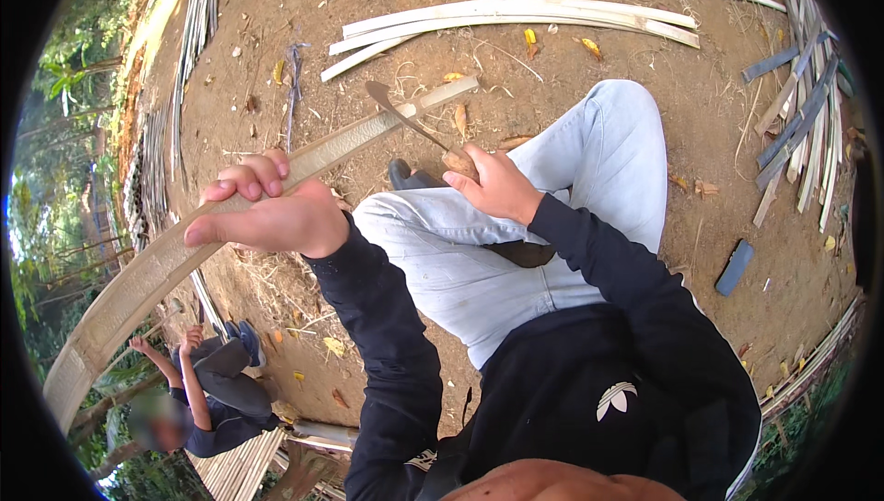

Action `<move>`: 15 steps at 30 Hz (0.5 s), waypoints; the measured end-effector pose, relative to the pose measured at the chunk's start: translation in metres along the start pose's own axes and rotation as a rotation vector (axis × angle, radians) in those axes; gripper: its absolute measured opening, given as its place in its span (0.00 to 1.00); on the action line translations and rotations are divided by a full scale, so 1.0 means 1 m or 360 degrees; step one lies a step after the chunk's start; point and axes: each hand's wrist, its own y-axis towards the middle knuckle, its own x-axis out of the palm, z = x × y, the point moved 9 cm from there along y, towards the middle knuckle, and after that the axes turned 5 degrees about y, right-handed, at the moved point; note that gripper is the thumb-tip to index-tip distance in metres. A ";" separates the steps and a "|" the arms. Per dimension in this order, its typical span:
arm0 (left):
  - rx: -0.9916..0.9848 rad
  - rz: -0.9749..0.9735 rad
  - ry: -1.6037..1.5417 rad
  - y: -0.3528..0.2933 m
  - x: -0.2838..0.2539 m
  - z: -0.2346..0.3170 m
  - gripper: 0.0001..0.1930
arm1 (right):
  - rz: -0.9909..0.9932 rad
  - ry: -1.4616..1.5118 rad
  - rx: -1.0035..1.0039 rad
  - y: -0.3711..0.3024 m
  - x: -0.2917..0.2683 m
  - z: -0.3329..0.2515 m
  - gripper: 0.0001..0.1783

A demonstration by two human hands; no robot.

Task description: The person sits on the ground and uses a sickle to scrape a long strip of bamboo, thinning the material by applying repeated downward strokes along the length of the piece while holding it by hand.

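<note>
"What did the left hand [274, 213] hold?"

"A long tan strip [152, 266], slanting from the far left up beyond the lap."

"And the right hand [500, 185]?"

"It gripped a curved knife [412, 123] by its wooden handle [459, 164]. The knife crossed the strip near its right-hand end, though whether they touched, I couldn't tell."

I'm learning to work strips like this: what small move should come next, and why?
Perhaps a light, short pass of the knife along the strip: the right hand grips the wooden handle, the blade crosses the strip near its far end in this view, and the left hand holds it apart from the blade.
</note>
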 end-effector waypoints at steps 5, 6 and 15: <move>0.0006 -0.0037 -0.0027 0.007 -0.005 -0.003 0.33 | -0.0170 0.0207 -0.0136 -0.010 0.009 -0.042 0.23; -0.0008 -0.0018 0.0003 0.003 -0.007 -0.005 0.33 | -0.0117 0.0129 -0.0060 -0.011 0.010 -0.022 0.23; -0.0032 0.0008 -0.0024 0.003 -0.002 -0.004 0.33 | -0.0002 -0.0006 -0.0002 -0.007 0.007 0.002 0.22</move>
